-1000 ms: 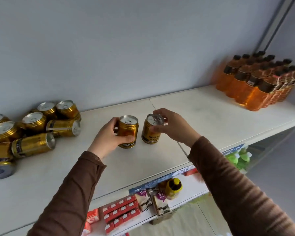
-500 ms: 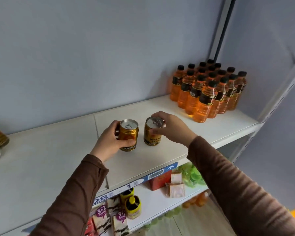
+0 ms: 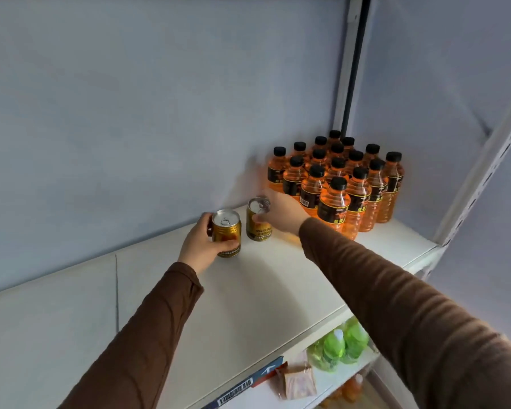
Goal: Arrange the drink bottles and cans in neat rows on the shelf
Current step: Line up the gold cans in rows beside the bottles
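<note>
- Cans come first here: two gold ones, one in each hand, now deep on the shelf (image 3: 248, 305) and close to the bottles (image 3: 341, 184), where a second ago they were near mid-shelf, well short of that block.
- Left can (image 3: 226, 232) is the one farther from the bottles and nearer the front edge. It stands upright, apparently on the board, though contact is hard to judge. The left hand (image 3: 199, 246) is wrapped around its side, thumb across the front, fingers curled behind.
- Right can (image 3: 258, 219) lies between the left can and the bottles, upright and blurred with motion. The right hand (image 3: 281, 212) grips it from the bottle side, fingers over the rim, closed on it. Whether its base touches the shelf I cannot tell.
- Bottles stand behind and beside the right hand in tidy rows against the back wall and the upright; the hand nearly brushes the nearest one.
- Since the earlier frames both cans have travelled together toward the bottles, keeping their small gap.
- My reading: the person is starting the can row right beside the bottles. These two look almost placed; release comes next, then more cans, none of which show in this frame.
- Risk: the right hand could knock a front bottle on withdrawal.
</note>
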### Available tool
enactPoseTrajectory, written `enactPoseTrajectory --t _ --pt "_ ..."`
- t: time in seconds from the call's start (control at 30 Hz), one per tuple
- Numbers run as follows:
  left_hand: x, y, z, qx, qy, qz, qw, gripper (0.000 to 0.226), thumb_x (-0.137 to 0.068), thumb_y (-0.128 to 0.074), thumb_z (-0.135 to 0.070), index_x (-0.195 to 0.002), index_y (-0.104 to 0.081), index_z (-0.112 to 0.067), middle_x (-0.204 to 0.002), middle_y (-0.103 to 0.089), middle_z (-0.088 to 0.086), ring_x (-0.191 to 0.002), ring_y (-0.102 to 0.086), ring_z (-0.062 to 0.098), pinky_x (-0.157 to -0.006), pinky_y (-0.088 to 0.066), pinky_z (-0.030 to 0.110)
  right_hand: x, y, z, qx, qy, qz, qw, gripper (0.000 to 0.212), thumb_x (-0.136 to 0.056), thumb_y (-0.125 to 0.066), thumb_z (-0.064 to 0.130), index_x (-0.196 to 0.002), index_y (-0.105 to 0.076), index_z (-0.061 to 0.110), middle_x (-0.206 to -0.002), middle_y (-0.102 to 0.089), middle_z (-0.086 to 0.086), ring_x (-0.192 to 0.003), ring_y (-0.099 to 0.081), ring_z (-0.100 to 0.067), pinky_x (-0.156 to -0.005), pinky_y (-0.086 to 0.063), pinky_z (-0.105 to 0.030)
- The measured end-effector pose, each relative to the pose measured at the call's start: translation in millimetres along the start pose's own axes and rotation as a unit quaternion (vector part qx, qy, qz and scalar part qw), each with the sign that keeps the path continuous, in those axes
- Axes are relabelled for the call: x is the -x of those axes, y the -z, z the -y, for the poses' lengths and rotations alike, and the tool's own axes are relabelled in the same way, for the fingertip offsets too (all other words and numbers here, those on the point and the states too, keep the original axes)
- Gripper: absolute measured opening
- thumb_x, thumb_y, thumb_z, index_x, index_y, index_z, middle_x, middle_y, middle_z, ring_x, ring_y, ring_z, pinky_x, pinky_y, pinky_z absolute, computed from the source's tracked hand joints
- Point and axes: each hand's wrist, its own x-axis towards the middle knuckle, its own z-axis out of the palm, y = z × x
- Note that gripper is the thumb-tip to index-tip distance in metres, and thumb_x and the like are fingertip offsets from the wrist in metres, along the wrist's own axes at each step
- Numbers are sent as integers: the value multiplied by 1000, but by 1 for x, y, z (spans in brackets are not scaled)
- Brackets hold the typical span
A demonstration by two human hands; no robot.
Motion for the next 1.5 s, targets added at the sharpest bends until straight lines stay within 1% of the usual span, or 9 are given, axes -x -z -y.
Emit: enactPoseTrajectory --t 0.2,0.37,0.53,0.73,0.83,0.97,1.13,1.4,1.5 --pt "-56 -18 7 -2 15 -8 1000 71 -63 -93 -23 -120 -52 -24 -118 -64 1 -109 -59 22 -95 -51 39 -57 -11 -5 44 -19 2 999 55 -87 -71 30 -134 -51 8 -126 -61 -11 -115 -58 -29 -96 -49 -38" --pt "-78 -29 17 4 24 -25 999 65 -62 -93 -18 -112 -53 -27 -104 -63 -10 -101 -61 19 -76 -46 23 -87 -18 -9 94 -11 8 995 42 -90 -67 31 -123 -56 8 -117 -64 -12 -108 -61 -31 -89 -52 -39" --pt "-88 -39 20 14 40 -37 998 65 -66 -91 -21 -115 -49 -29 -109 -60 -8 -102 -56 16 -76 -42 20 -102 -22 -12 137 9 26 990 44 -93 -63 30 -129 -54 7 -120 -63 -14 -109 -61 -31 -89 -52 -38" --pt "-78 -48 32 22 51 -40 998 73 -67 -90 -28 -127 -48 -28 -121 -62 -3 -109 -58 18 -94 -48 34 -115 -9 -2 236 52 73 968 28 -97 -53 14 -122 -61 5 -121 -65 -14 -110 -62 -31 -88 -50 -36" --pt "-72 -54 33 7 49 -60 997 72 -68 -89 -30 -129 -51 -27 -119 -63 -3 -108 -58 16 -92 -45 29 -121 -3 8 247 55 85 964 38 -101 -46 12 -137 -51 4 -138 -55 -15 -126 -53 -33 -102 -43 -39" --pt "-71 -57 31 -11 52 -80 995 68 -69 -88 -27 -126 -52 -21 -118 -65 0 -104 -58 15 -89 -43 25 -130 0 14 352 84 111 926 47 -96 -53 12 -139 -46 -2 -141 -48 -21 -130 -47 -35 -98 -38 -37" --pt "-70 -62 27 -18 53 -98 994 65 -69 -88 -24 -124 -54 -17 -118 -66 4 -105 -60 19 -88 -43 25 -121 7 17 299 59 125 944 39 -99 -47 5 -138 -51 7 -141 -52 -12 -131 -47 -33 -112 -33 -46" --pt "-65 -64 20 -20 76 -101 992 70 -69 -88 -26 -128 -52 -18 -126 -64 5 -117 -60 25 -95 -45 29 -118 8 12 309 113 124 936 38 -99 -46 4 -136 -52 5 -141 -52 -14 -130 -48 -33 -106 -39 -41" --pt "-57 -55 14 -39 95 -83 991 81 -71 -88 -30 -140 -46 -20 -138 -57 5 -126 -54 24 -107 -43 41 -115 10 10 317 160 99 930 40 -101 -43 8 -140 -49 10 -139 -54 -14 -126 -53 -32 -101 -46 -40"
